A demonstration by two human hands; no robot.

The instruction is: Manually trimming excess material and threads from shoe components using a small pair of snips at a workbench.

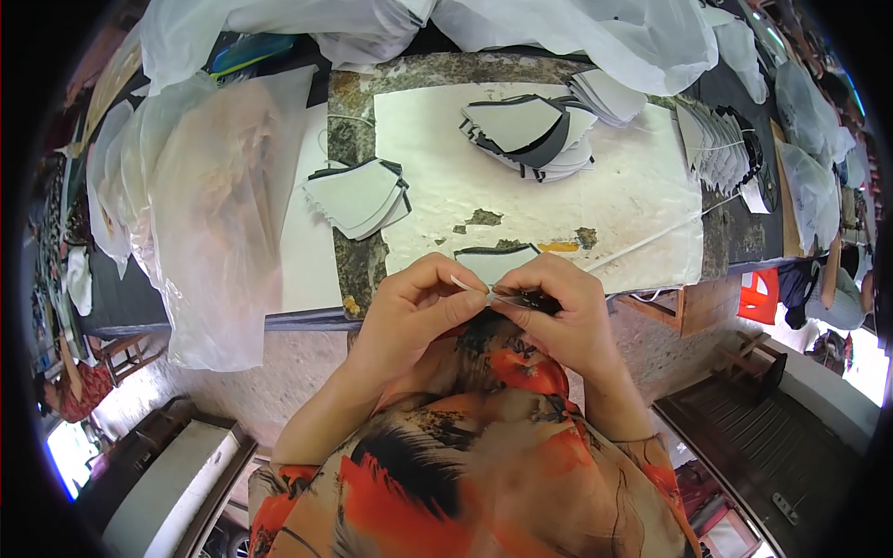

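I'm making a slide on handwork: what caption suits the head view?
Left hand and right hand pinch a small piece, pale stacks beyond on a white sheet.

Left hand (419, 307) and right hand (563, 302) partly hide the pinched piece (461, 284).

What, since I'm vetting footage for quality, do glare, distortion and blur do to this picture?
Head view: black corners, and the table edge bends; bright patches at far left and far right are washed out; the bag has hazy sheen; the left hand and right hand look fairly sharp, though they partly hide the piece they pinch.
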